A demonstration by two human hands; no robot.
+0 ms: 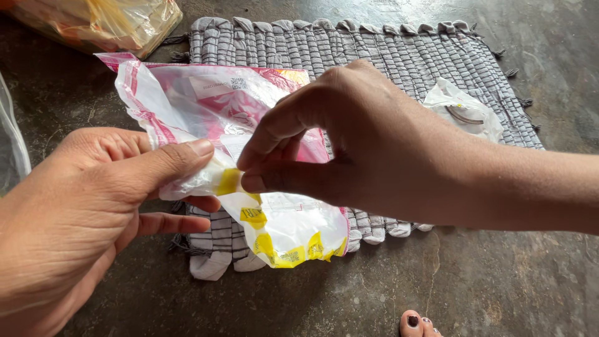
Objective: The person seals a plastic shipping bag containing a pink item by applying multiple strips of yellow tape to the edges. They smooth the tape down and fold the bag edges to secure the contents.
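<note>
While both hands are working above a grey woven mat (399, 56) on the dark floor (486, 281), the left hand (81, 212) is pinching a crumpled pink, white and yellow plastic packet (206, 112) between thumb and fingers, and the right hand (349, 137) is pinching its middle. 1 small clear bag (465, 111) is lying on the mat.

Left hand (81, 206) and right hand (349, 143) pinch a crumpled pink-and-yellow plastic packet (206, 106) above a grey woven mat (399, 50).
</note>
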